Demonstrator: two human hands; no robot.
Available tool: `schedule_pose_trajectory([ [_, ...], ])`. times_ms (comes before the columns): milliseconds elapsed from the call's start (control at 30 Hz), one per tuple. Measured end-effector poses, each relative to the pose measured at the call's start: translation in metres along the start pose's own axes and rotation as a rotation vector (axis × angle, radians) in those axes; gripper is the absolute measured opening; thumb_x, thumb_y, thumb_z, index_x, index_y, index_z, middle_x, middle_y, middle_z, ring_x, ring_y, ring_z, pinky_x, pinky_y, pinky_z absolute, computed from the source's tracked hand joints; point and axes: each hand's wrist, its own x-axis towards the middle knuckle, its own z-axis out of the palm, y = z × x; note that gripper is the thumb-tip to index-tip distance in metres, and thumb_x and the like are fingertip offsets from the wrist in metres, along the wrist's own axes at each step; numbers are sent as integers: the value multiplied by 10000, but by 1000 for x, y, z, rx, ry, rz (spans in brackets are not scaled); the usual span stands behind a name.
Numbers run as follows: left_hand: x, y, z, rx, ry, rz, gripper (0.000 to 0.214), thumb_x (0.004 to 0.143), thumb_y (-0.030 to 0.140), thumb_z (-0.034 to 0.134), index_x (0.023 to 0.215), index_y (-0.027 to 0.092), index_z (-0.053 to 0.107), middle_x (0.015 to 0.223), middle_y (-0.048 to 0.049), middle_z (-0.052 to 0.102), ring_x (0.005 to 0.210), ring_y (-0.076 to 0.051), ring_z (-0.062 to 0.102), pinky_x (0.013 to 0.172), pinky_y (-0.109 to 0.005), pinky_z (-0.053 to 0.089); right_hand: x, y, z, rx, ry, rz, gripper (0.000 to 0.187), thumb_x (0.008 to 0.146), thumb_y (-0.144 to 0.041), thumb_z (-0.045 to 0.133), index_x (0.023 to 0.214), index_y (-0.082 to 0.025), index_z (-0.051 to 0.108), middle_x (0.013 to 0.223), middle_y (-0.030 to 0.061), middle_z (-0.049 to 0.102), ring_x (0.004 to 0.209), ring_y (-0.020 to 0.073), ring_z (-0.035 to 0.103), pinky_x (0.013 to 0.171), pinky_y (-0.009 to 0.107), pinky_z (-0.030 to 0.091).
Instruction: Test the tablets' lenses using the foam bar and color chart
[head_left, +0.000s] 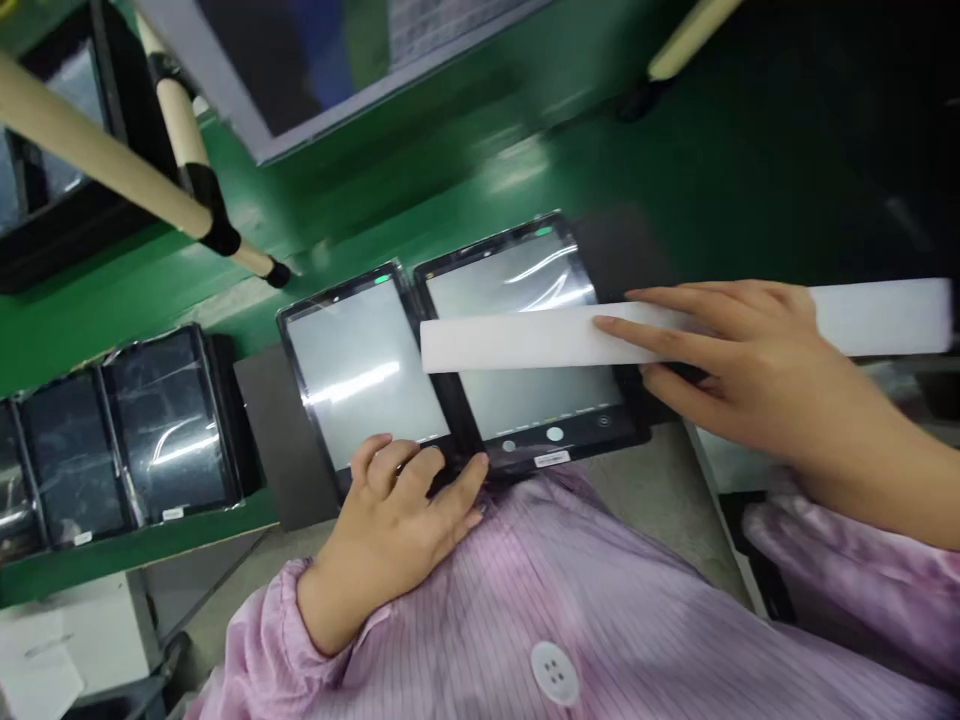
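Two tablets with lit, pale screens lie side by side on a dark mat (pixel 289 440). My left hand (pixel 401 500) rests with fingers apart on the lower edge of the left tablet (pixel 360 350), its thumb by the gap between the two. Above the right tablet (pixel 517 400), my right hand (pixel 742 360) holds a long white foam strip (pixel 517 342), fingers along its top and one below. The strip spans the right tablet and reaches just past the gap. Whether it touches the glass I cannot tell.
On the green bench (pixel 262 230), a black tray (pixel 232 400) at left holds several dark-screened tablets (pixel 165 430). Cream pipe legs (pixel 97 150) stand at upper left. A monitor-like panel (pixel 322 60) overhangs the back. A white box (pixel 75 640) sits below left.
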Motion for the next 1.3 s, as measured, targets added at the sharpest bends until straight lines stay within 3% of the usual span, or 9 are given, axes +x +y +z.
schedule_pose_trajectory([
  [200, 41, 22, 18, -3, -105, 118, 311, 953, 327, 606, 1250, 306, 695, 1010, -71, 582, 1048, -260, 457, 1020, -449, 339, -56, 24, -20, -101, 23, 177, 380, 934, -172, 540, 1308, -241, 551, 1228, 151, 633, 1028, 323, 641, 807, 463, 462],
  [433, 57, 30, 34, 31, -130, 175, 317, 960, 338, 595, 1243, 243, 704, 1017, -92, 591, 1011, -257, 459, 985, -434, 339, -92, 36, -18, -71, 48, 293, 416, 902, -160, 587, 1310, -241, 564, 1242, 182, 625, 1053, 368, 637, 841, 543, 476],
  [567, 42, 21, 26, 17, -88, 156, 359, 959, 349, 596, 1301, 270, 673, 962, -71, 523, 951, -234, 466, 988, -440, 347, -92, 34, -15, -38, 48, 299, 402, 911, -166, 580, 1307, -238, 571, 1240, 186, 624, 1059, 367, 635, 841, 550, 480],
  [733, -5, 2, 2, 10, -49, -7, 495, 958, 313, 575, 1451, 337, 538, 962, -53, 403, 916, -223, 459, 989, -459, 352, -92, 33, -15, 5, 48, 345, 364, 944, -224, 554, 1305, -255, 588, 1270, 176, 618, 1129, 365, 621, 890, 564, 478],
  [833, -32, 1, -4, 48, -60, -83, 477, 934, 284, 603, 1410, 315, 589, 990, -62, 396, 947, -231, 457, 1021, -473, 328, -86, 35, -11, 39, 59, 418, 391, 946, -261, 549, 1334, -262, 595, 1351, 156, 588, 1186, 350, 608, 950, 558, 478],
  [1000, -51, 9, 0, 111, -56, -181, 315, 928, 288, 614, 1217, 260, 735, 1025, -85, 412, 1000, -251, 442, 1023, -481, 321, -60, 41, 9, -68, 215, 724, 651, 823, -332, 643, 1434, -137, 538, 1343, 219, 579, 1238, 415, 566, 963, 617, 475],
  [1100, -52, 12, 8, 138, -39, -218, 305, 932, 311, 608, 1196, 253, 749, 1042, -99, 413, 1020, -266, 428, 1010, -497, 332, -44, 37, 25, -37, 55, 856, 545, 854, -336, 588, 1366, -151, 612, 1367, 207, 571, 1297, 420, 528, 1006, 652, 437],
  [1167, -51, 12, 15, 152, -38, -239, 323, 941, 329, 594, 1222, 261, 738, 1046, -106, 417, 1033, -278, 423, 991, -503, 339, -38, 29, 33, -23, 5, 863, 488, 888, -361, 563, 1327, -168, 655, 1424, 204, 526, 1351, 422, 479, 1030, 672, 404],
  [1300, -54, 7, 23, 146, -61, -272, 380, 965, 362, 545, 1307, 272, 683, 1059, -117, 435, 1068, -298, 432, 980, -517, 348, -35, -2, 31, 88, 200, 711, 562, 875, -435, 590, 1360, -153, 627, 1429, 195, 514, 1349, 357, 493, 1093, 585, 419],
])
